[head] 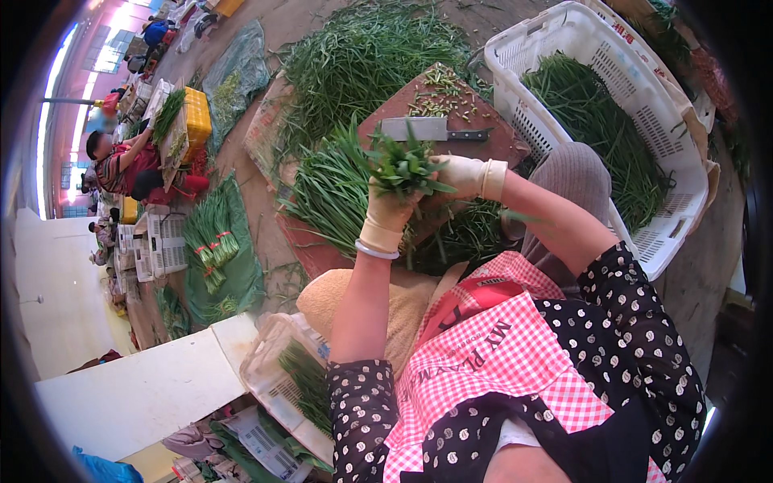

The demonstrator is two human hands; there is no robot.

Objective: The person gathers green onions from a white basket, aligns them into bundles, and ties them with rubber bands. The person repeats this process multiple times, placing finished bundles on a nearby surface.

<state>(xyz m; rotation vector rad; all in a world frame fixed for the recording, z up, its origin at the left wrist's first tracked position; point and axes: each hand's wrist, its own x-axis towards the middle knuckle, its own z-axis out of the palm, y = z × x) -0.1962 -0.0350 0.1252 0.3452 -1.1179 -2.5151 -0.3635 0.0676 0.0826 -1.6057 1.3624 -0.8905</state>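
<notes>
A bunch of green leafy stalks [406,166], its leaf ends turned up towards me, is in my gloved hands. My left hand [386,211] is closed around the bunch from the near left. From the right, my right hand [464,176] grips its side, the fingertips partly hidden by leaves. Just beyond lies a cleaver [415,129] with a black handle, flat on a reddish board [386,111]. Short cut stem ends [444,90] are scattered past the blade. Left of my hands, a heap of long green stalks [329,187] rests on the board.
A large white plastic crate [513,99] holding greens stands at my right knee. Beyond the board spreads a loose heap of green leaves [374,66]. Tied bundles [211,247] lie on a green sheet to the left. Another person [130,160] sits farther left beside a yellow crate [198,124].
</notes>
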